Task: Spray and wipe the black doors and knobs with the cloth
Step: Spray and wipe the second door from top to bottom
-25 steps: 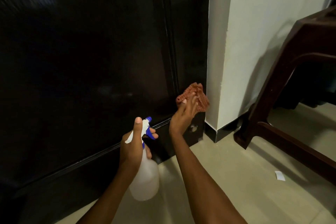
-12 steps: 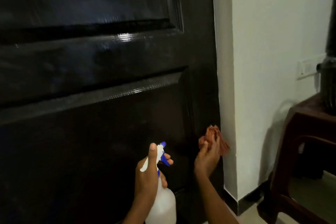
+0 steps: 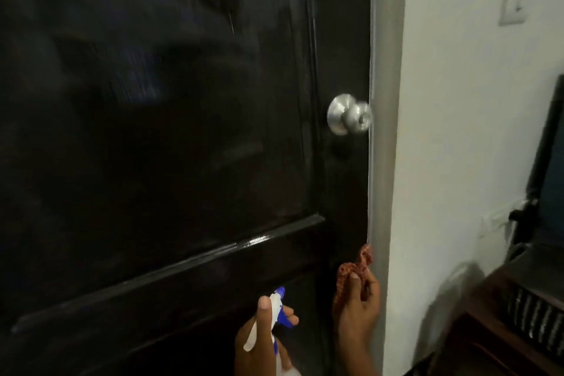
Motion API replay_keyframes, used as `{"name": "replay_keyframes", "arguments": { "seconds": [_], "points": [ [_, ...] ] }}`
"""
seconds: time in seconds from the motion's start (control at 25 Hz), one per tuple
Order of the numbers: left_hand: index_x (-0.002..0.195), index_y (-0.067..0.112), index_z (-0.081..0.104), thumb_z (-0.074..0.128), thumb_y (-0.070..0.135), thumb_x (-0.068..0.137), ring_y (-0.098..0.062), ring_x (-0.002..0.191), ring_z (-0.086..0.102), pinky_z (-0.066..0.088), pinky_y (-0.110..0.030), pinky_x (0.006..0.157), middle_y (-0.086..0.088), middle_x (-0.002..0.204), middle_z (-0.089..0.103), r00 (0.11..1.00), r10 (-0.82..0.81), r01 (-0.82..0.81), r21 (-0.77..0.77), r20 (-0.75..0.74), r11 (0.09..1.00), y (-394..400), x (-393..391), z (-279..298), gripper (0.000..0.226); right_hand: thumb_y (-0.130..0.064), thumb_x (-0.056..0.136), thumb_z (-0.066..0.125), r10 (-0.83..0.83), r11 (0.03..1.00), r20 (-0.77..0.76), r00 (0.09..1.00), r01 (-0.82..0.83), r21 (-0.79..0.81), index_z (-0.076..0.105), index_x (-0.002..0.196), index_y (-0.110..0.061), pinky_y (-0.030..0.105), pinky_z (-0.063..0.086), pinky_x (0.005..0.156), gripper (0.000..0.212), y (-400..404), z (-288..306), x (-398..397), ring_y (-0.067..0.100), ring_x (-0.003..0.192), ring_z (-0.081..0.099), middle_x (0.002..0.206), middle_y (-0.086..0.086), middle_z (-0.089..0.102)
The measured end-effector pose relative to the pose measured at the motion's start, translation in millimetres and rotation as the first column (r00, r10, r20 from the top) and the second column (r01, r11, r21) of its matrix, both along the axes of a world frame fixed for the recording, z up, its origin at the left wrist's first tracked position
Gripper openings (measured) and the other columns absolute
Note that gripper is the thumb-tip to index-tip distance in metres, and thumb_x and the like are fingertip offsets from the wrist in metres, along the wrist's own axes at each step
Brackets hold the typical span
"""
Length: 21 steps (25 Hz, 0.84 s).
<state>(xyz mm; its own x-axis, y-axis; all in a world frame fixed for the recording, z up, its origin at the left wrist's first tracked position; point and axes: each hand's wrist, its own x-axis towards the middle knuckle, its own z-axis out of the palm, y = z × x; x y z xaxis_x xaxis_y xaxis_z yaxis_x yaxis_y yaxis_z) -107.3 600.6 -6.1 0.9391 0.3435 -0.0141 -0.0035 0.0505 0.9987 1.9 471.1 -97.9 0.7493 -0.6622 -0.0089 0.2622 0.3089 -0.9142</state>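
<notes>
White wall (image 3: 457,131) right of the doorway, with a grey jamb strip (image 3: 387,101) running vertically along its left edge. Pale switch plate (image 3: 514,0) mounted high on wall, blurred. Dark wooden furniture (image 3: 494,330) at lower right corner. A ribbed dark object (image 3: 537,317) rests on it; identity unclear. Dark upright frame (image 3: 546,146) at right edge, partly cropped.

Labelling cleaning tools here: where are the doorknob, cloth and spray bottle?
doorknob (image 3: 360,117): head view, round front of knob.
cloth (image 3: 363,259): head view, bunched upper fold.
spray bottle (image 3: 279,307): head view, white-and-blue trigger head.
</notes>
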Motion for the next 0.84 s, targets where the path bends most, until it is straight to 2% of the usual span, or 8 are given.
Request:
{"name": "replay_keyframes", "arguments": {
  "seconds": [0.08,0.28,0.4,0.48,0.56,0.68,0.84],
  "points": [
    [0.080,0.001,0.074,0.043,0.066,0.089,-0.019,0.038,0.052,0.039,-0.025,0.037,-0.009,0.078,0.076,1.000,-0.010,0.010,0.002,-0.022,1.000,1.1,-12.3,72.3,0.073,-0.027,0.105,0.058,0.034,0.998,-0.021,0.999,-0.035,-0.043,0.061,0.138,-0.025,0.048,0.045,0.113,0.034,-6.7,68.7,-23.5,0.022,0.131,0.056,0.139,-0.002,0.063],
    [0.087,0.012,0.074,0.035,0.066,0.087,-0.021,0.045,0.054,0.045,-0.031,0.048,-0.002,0.083,0.077,0.997,0.008,-0.002,0.070,-0.078,0.998,-3.9,-43.2,216.7,0.067,-0.021,0.108,0.052,0.092,0.993,-0.061,0.994,-0.096,-0.064,0.060,0.130,-0.022,0.027,0.045,0.096,0.024,-23.1,243.4,-79.3,0.017,0.116,0.060,0.121,-0.002,0.065],
    [0.088,0.015,0.075,0.036,0.065,0.088,-0.024,0.050,0.054,0.047,-0.033,0.052,-0.003,0.081,0.076,0.995,0.006,0.003,0.084,-0.102,0.997,-9.6,-57.7,271.8,0.063,-0.022,0.108,0.053,0.072,0.995,-0.104,0.992,-0.079,-0.064,0.062,0.123,-0.030,0.035,0.048,0.102,0.019,-42.3,304.7,-100.6,0.009,0.110,0.060,0.114,-0.014,0.065],
    [0.088,0.016,0.075,0.037,0.065,0.089,-0.025,0.051,0.054,0.048,-0.030,0.053,-0.006,0.081,0.075,0.993,0.000,0.012,0.100,-0.119,0.995,-15.3,-64.0,289.3,0.063,-0.026,0.107,0.054,0.053,0.995,-0.158,0.986,-0.065,-0.069,0.062,0.115,-0.041,0.038,0.048,0.104,0.019,-59.9,324.5,-106.8,0.015,0.113,0.061,0.113,-0.019,0.064],
    [0.090,0.014,0.074,0.036,0.065,0.090,-0.025,0.051,0.053,0.048,-0.027,0.052,-0.002,0.085,0.075,0.991,-0.004,0.018,0.108,-0.131,0.994,-20.1,-64.5,296.1,0.064,-0.029,0.108,0.053,0.043,0.990,-0.187,0.981,-0.066,-0.122,0.061,0.114,-0.043,0.037,0.049,0.103,0.018,-75.8,333.6,-104.2,0.019,0.116,0.061,0.113,-0.021,0.063],
    [0.090,0.013,0.074,0.036,0.066,0.089,-0.025,0.051,0.052,0.048,-0.027,0.051,-0.004,0.083,0.075,0.988,0.057,-0.043,0.095,-0.144,0.994,-34.4,-52.3,293.4,0.066,-0.030,0.108,0.051,0.084,0.961,-0.145,0.986,-0.119,-0.250,0.058,0.128,-0.033,0.037,0.051,0.105,0.021,-98.4,348.8,-85.0,0.017,0.116,0.061,0.114,-0.016,0.064],
    [0.090,0.014,0.074,0.038,0.071,0.085,-0.018,0.046,0.051,0.047,-0.028,0.052,-0.024,0.075,0.068,0.967,0.160,-0.150,0.066,-0.200,0.986,-54.2,-31.5,285.3,0.068,-0.034,0.108,0.051,0.175,0.922,-0.137,0.975,-0.211,-0.325,0.059,0.137,-0.024,0.039,0.052,0.106,0.032,-109.9,353.8,-43.0,0.017,0.120,0.062,0.127,-0.005,0.067]
  ]
}}
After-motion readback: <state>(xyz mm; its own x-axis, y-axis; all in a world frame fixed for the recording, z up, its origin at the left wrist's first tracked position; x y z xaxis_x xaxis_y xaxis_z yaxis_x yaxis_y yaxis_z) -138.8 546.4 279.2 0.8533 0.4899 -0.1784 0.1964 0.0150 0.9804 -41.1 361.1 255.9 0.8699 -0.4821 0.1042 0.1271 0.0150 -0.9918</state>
